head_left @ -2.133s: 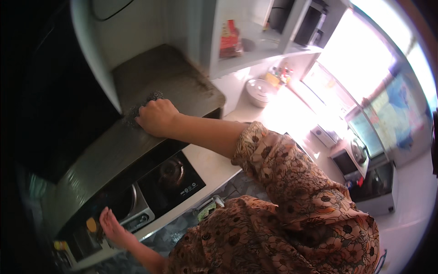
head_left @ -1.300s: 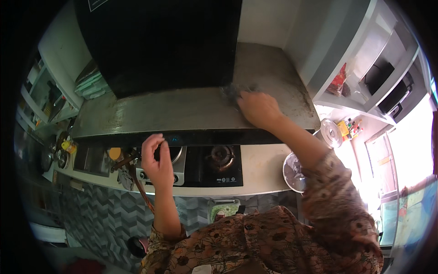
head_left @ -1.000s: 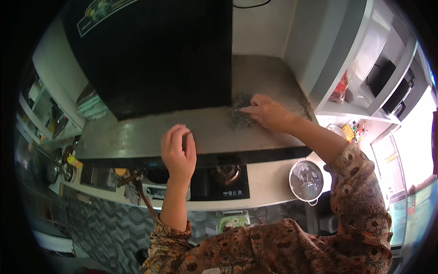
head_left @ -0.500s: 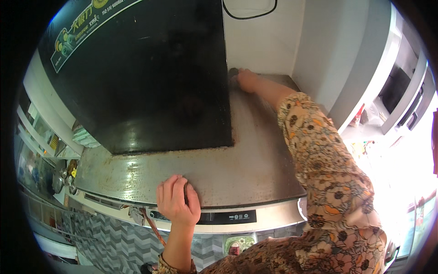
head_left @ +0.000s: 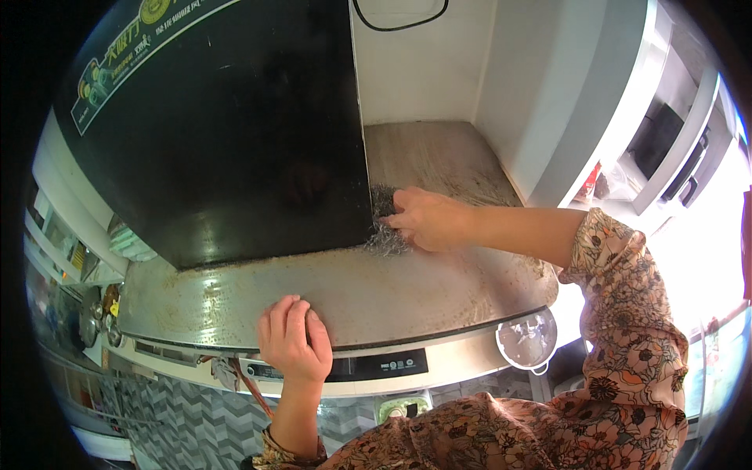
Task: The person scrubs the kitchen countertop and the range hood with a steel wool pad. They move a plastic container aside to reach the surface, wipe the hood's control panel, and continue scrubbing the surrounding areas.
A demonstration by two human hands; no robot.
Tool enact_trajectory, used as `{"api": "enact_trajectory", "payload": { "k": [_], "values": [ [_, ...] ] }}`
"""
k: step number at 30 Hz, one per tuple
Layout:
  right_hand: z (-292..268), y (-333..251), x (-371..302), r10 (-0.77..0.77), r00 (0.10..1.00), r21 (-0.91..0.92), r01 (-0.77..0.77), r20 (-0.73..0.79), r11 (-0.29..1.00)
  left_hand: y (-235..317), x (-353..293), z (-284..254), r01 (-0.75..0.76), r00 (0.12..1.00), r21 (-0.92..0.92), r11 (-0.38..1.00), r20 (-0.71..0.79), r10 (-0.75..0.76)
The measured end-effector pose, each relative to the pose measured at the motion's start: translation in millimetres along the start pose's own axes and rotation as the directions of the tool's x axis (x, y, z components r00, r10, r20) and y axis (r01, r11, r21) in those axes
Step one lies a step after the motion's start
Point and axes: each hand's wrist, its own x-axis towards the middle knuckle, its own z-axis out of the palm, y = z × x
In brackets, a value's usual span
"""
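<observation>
My right hand [head_left: 431, 218] is closed on a grey steel wool scrubber [head_left: 389, 243]. It presses the scrubber to the metal top of a range hood [head_left: 439, 294], at the near right corner of the black upright duct box [head_left: 266, 149]. The strands spread out around my fingertips. At the hood's front edge, my left hand [head_left: 294, 337] sits with its fingers curled down. A dark gap or thing shows between its thumb and index finger, and I cannot make out which. Brownish grime marks the metal around the box's base.
A white cabinet [head_left: 540, 102] walls the right side, and a black cable [head_left: 403, 28] hangs on the back wall. A control panel [head_left: 376, 366] runs along the hood's front. Beneath its right end hangs a clear round bowl-like thing [head_left: 526, 341]. Patterned floor [head_left: 188, 407] lies far below.
My right hand has drawn the steel wool scrubber from the back wall toward me, along the box's right side to its near corner. My left hand stays at the front edge. The view has shifted slightly.
</observation>
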Motion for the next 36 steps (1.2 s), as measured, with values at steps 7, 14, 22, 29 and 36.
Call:
{"api": "enact_trajectory", "payload": {
  "k": [7,14,22,29,36],
  "values": [
    [2.2,103.6,85.9,0.151,0.969,-0.307,-0.207,-0.196,0.929,2.1,0.4,0.2,0.006,1.0,-0.043,0.999,0.009,-0.006],
    [-16.4,95.7,117.7,0.349,0.937,-0.356,-0.334,-0.024,0.873,-0.4,-2.4,-2.4,0.02,1.0,0.007,1.0,0.017,-0.02],
    [14.0,71.9,50.9,0.121,0.982,0.024,-0.119,-0.146,0.993,3.0,-0.6,-0.6,0.041,0.997,0.004,0.999,0.057,-0.041],
    [-6.9,163.3,168.9,0.198,0.978,-0.649,-0.105,0.072,0.753,0.8,2.8,-7.8,0.077,0.995,-0.017,0.997,0.071,-0.076],
    [19.0,260.2,32.9,0.249,0.953,-0.663,-0.301,-0.175,0.686,-1.5,-1.2,-9.3,0.111,0.99,0.008,0.994,0.084,-0.112]
  ]
}}
